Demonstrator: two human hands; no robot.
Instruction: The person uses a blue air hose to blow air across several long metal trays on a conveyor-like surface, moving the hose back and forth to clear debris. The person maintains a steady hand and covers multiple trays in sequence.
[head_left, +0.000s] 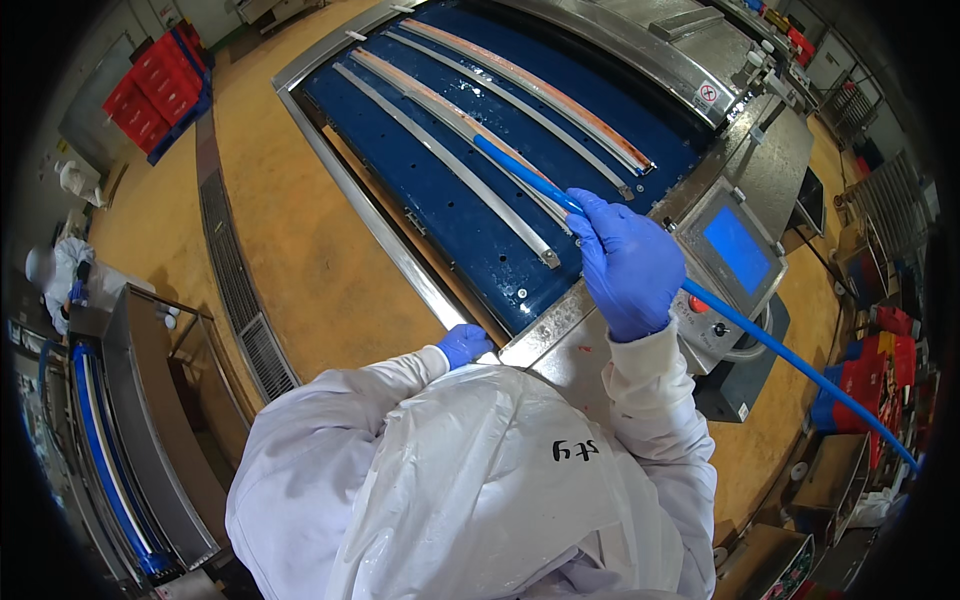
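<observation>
In my blue-gloved right hand (637, 259) is a long blue tube (795, 360), a hose or a pole. Its far end lies over the wet blue bed (480, 255) of a stainless-steel machine, and the rest runs out past my right side. Beneath that end are several long metal bars (450, 161) across the bed, some with orange-brown streaks. My gloved left hand (465, 346) is curled at the near corner of the steel frame (375, 210); its fingertips are hidden.
Right of the bed stands a control panel (731, 240) with a lit blue screen and a red button. A floor drain (229, 247) crosses the yellow floor. Red crates (154, 90) are stacked far left. A person in white (67, 277) stands near a steel unit (142, 420) at left.
</observation>
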